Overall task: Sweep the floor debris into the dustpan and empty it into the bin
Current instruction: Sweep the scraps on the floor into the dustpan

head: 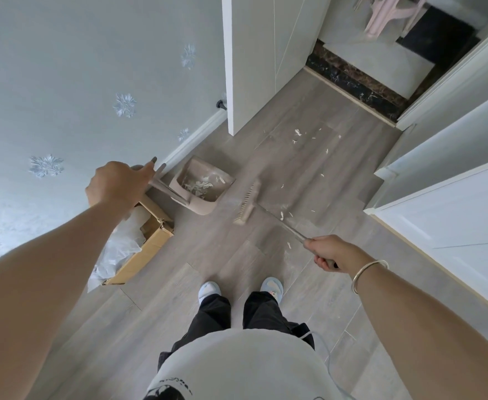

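Beige dustpan holds white scraps; my left hand grips its handle, my right hand grips the broom.

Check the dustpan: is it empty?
No, pale scraps lie inside the dustpan, and more dot the floor beside it.

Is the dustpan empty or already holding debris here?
Holding debris: pale scraps lie inside the dustpan, while other scraps lie scattered on the floor outside it.
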{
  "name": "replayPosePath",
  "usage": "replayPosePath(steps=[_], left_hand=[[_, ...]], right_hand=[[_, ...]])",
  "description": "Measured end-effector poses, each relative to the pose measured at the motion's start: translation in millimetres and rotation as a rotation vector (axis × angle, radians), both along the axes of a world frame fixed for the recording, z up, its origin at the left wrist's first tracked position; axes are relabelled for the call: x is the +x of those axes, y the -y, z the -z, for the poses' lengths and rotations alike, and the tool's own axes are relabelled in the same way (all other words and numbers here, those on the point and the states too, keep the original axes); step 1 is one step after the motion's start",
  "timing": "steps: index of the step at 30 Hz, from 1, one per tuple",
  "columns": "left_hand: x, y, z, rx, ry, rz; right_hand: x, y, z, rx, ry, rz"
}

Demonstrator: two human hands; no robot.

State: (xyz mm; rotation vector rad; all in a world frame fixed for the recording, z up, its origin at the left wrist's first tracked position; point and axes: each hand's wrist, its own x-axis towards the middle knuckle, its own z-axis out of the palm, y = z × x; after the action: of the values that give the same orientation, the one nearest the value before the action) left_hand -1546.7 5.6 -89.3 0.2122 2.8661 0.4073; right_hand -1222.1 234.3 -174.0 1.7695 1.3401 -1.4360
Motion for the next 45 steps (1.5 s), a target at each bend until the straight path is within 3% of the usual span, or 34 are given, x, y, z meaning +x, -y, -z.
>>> replayPosePath(steps=[9, 14, 21, 26, 33, 39, 45], left_hand=[[-20, -10, -3, 0.077, -0.026, -0.033], [-39, -12, -4, 0.092, -0.051, -0.011], [-58, -12, -5, 0.079, -0.040, -0.015], [-63, -12, -1, 0.096, -0.026, -0.010], [-67, -17, -4, 0.060, -0.054, 0.007], [-61, -30, 0, 0.049, -0.052, 0.050], [-43, -46, 12, 0.004, -0.012, 0.070]], right_hand=[[-79, 54, 28, -0.168, -0.075, -0.100], [-98, 59, 44, -0.102, -0.022, -0.167], [-60, 24, 54, 0.098, 0.132, -0.088], [-50, -1, 35, 0.024, -0.035, -0.034], [-81, 25, 41, -0.086, -0.066, -0.127], [-63, 24, 46, -0.006, 0.116, -0.116], [-6, 0, 38, 0.064, 0.167, 0.112]])
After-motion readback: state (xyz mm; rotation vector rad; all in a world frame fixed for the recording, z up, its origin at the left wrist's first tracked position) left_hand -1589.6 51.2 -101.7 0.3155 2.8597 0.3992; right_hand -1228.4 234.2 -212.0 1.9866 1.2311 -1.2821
